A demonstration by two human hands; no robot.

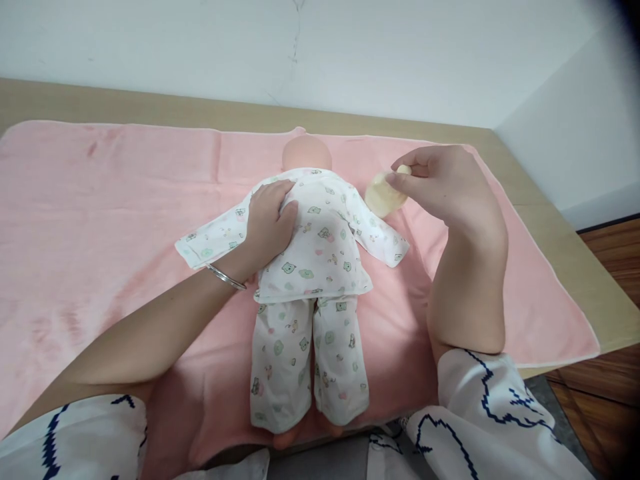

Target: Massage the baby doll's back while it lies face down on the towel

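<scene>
A baby doll (310, 267) lies face down on a pink blanket (100, 220), dressed in a white printed top and trousers, its bare head (307, 153) toward the wall. My left hand (269, 217) rests flat on the doll's back near its left shoulder, fingers stretched over the cloth. My right hand (440, 183) hovers to the right of the doll's head, fingers pinched round a small pale cream round object (384, 193) that I cannot name. A thin silver bangle (226, 277) sits on my left wrist.
The blanket covers a light wooden table (575, 253) set against a white wall (320, 53). The table's right edge drops to a dark wood floor (615, 267). Wide stretches of blanket lie to the doll's left and right.
</scene>
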